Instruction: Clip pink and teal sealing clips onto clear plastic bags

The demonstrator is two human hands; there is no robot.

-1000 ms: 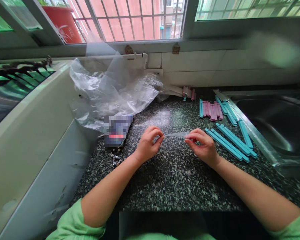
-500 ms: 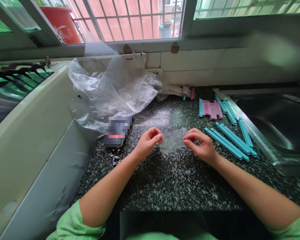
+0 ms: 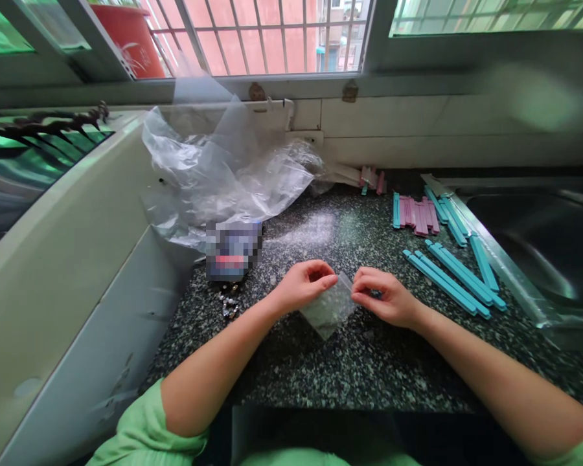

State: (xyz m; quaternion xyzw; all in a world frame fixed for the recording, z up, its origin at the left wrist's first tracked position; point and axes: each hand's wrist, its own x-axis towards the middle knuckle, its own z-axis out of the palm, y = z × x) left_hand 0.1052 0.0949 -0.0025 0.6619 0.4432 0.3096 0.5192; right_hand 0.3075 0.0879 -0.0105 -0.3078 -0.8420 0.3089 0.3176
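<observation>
A small clear plastic zip bag hangs tilted over the speckled counter, its lower corner pointing toward me. My left hand is closed, pinching the bag near its top edge between thumb and fingers. On the other side, my right hand is also closed, with its fingertips at the bag's right corner. Just right of that hand lie long teal bag-sealing clips. Farther back are short pink clips beside more teal ones. The bag looks flat, and I see nothing in it.
A large crumpled clear plastic bag fills the back left. In front of it lies a pixelated phone-like object with a beaded strap. A metal sink borders the right; a pale raised panel and stove bound the left.
Both hands have come closer together and slightly nearer to me. The small bag, first seen edge-on and stretched between them, has turned its flat face up and now hangs diagonally.
</observation>
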